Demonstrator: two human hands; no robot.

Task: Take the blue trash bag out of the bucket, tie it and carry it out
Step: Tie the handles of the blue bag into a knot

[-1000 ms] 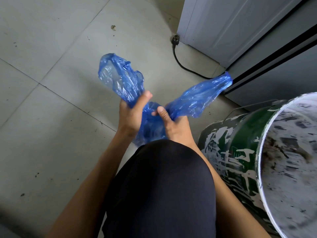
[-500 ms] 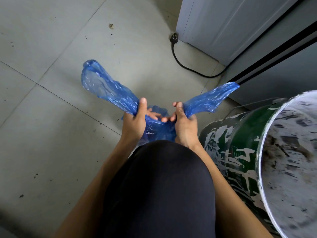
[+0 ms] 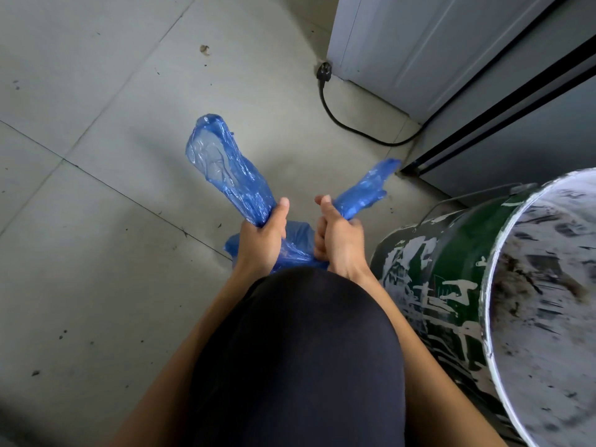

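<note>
The blue trash bag is out of the bucket and held above the tiled floor in front of my dark-clothed knee. My left hand grips its wide left flap, which sticks up and to the left. Gripping the narrower right flap is my right hand; that flap points up and to the right. The two fists sit close together, thumbs up, with the bag's body bunched below them and partly hidden by my knee. The green, paint-smeared bucket stands at the right, its white interior without a bag.
A black plug and cable lie on the floor ahead, running toward a grey cabinet at the upper right. A dark door track runs beside the bucket. Grey floor tiles spread to the left.
My hands have drawn closer together and turned thumbs-up. The left flap has swung from low and leftward to more upright; the right flap has shortened and risen.
</note>
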